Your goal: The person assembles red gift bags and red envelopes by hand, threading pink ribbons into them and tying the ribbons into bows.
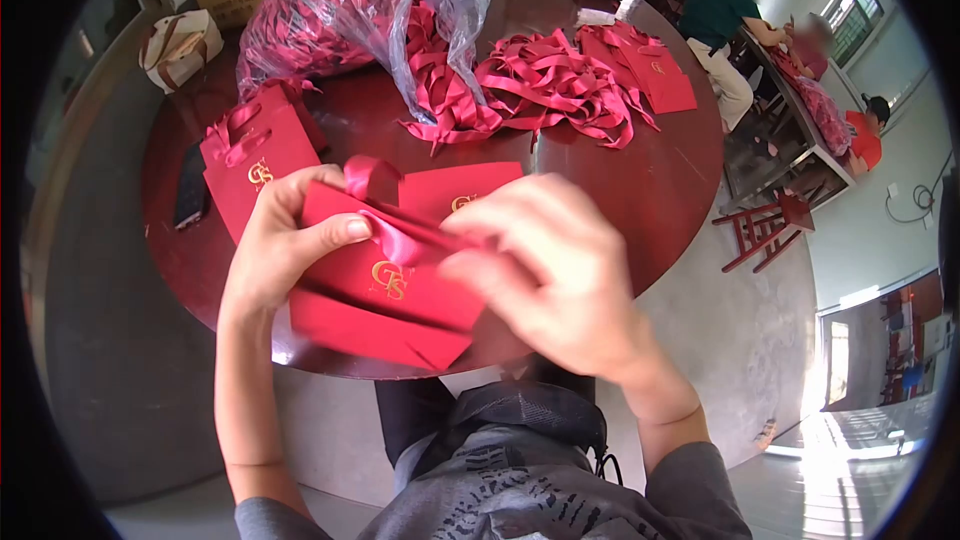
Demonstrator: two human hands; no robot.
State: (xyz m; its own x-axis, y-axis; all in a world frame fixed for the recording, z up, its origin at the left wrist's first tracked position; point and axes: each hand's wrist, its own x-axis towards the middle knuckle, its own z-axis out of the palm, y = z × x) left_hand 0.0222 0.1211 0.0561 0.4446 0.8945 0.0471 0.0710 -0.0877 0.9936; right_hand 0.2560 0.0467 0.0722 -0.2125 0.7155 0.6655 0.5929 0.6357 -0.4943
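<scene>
A red paper bag (345,275) with gold lettering is held above the near edge of the round table. My left hand (285,240) is closed on its upper left edge, thumb in front, beside a loop of pink-red ribbon (395,240). My right hand (545,280), blurred by motion, is closed at the bag's upper right edge; the ribbon end between its fingers is hard to make out. Behind lies another red bag (430,190). More red bags (265,155) with ribbon handles lie at the left.
On the dark red table (670,180) are a clear plastic sack (320,15) of ribbons, a ribbon pile (560,80), red bags (660,75) and a phone (190,190). People (722,10) sit at another table to the right, near a stool (765,230).
</scene>
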